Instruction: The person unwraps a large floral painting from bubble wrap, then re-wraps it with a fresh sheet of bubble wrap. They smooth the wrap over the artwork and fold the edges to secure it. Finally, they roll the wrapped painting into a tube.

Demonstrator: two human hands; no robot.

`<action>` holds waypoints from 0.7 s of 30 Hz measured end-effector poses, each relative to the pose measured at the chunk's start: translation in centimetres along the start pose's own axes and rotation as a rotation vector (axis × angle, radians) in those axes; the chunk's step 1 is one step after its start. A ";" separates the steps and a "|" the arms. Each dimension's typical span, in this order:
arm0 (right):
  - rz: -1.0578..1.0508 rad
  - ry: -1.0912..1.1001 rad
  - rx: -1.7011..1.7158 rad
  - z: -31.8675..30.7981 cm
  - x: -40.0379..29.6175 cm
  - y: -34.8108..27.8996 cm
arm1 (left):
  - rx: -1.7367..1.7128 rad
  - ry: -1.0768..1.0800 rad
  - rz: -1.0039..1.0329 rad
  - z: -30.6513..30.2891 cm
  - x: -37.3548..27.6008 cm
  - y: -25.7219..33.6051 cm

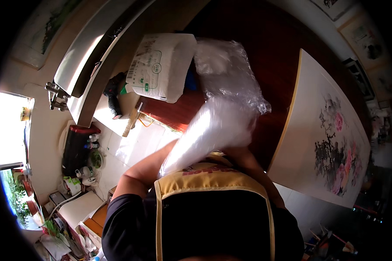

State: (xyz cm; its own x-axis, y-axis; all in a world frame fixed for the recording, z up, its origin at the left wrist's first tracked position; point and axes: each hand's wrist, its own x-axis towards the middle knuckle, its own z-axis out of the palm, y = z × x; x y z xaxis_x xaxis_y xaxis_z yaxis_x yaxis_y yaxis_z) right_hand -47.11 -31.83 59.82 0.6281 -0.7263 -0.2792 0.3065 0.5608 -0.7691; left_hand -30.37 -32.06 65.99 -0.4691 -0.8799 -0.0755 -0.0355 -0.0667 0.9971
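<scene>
Clear plastic wrapping [228, 68] lies crinkled on the dark red wooden table [170, 112]. Its nearer part, a whitish, motion-blurred translucent plastic sheet or bag [212, 127], spreads before my chest. Both forearms reach in under or behind this sheet, the left from the left side and the right from the right. My two hands are hidden by it, so their grip does not show. A white printed paper package [160, 67], with green markings, stands beyond, left of the wrapping. A yellow-edged apron covers my front.
On the right lies a large panel with a flower painting [339, 146]. A dark object, perhaps a power tool [113, 98], sits left of the package. Farther left are a hinged pale panel [81, 94], a dark bin [76, 150] with bottles beside it, and cluttered boxes.
</scene>
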 end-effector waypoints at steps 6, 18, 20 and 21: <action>-0.129 0.100 0.265 -2.9 4.0 -4.8 | 0.860 0.499 0.044 -7.0 4.7 -1.0; 0.162 0.282 0.301 -13.3 13.5 -5.9 | 1.288 0.982 -0.368 -22.5 1.7 -3.6; 0.162 0.269 0.198 -15.1 12.3 -8.0 | 1.285 1.023 -0.238 -23.1 0.1 -2.8; 0.146 0.231 0.155 -16.4 11.9 -8.5 | 1.340 1.052 -0.184 -23.1 -0.3 -1.8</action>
State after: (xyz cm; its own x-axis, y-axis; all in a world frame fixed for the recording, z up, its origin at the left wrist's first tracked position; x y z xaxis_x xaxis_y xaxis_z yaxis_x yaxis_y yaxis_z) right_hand -53.97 -51.76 53.59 0.4998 -0.6946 -0.5175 0.3418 0.7071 -0.6190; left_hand -9.81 -42.54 64.17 0.3444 -0.8499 0.3988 -0.9339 -0.2669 0.2379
